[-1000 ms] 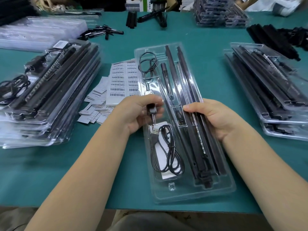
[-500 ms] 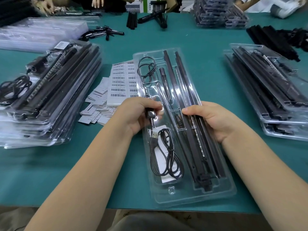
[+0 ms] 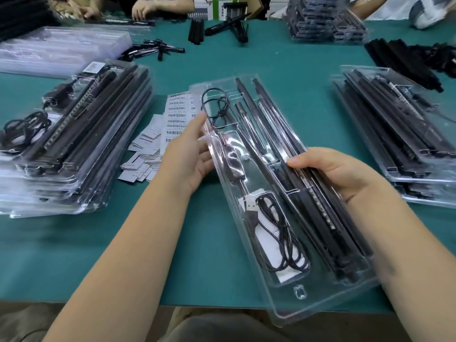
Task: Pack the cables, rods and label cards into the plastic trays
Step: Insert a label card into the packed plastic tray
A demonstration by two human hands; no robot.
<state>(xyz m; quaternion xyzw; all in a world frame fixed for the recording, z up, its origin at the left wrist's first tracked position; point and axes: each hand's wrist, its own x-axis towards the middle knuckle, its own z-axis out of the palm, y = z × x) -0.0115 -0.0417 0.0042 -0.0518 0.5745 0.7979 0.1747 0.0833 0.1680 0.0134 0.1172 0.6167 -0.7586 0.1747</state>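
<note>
The tray (image 3: 318, 299) ran lengthwise away from the person, tilted; right hand (image 3: 338, 174) gripped its right edge, left hand (image 3: 195, 154) lay flat-fingered against its left edge

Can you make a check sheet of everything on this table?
Surface: green table.
Job's things: tray holding rods; label cards loose at left.
Clutter: tray stacks left and right.
Hands: left hand open against tray edge; right hand grips tray and rods.
Cables: coiled cable in tray.
Surroundings: other people's hands at far edge.
</note>
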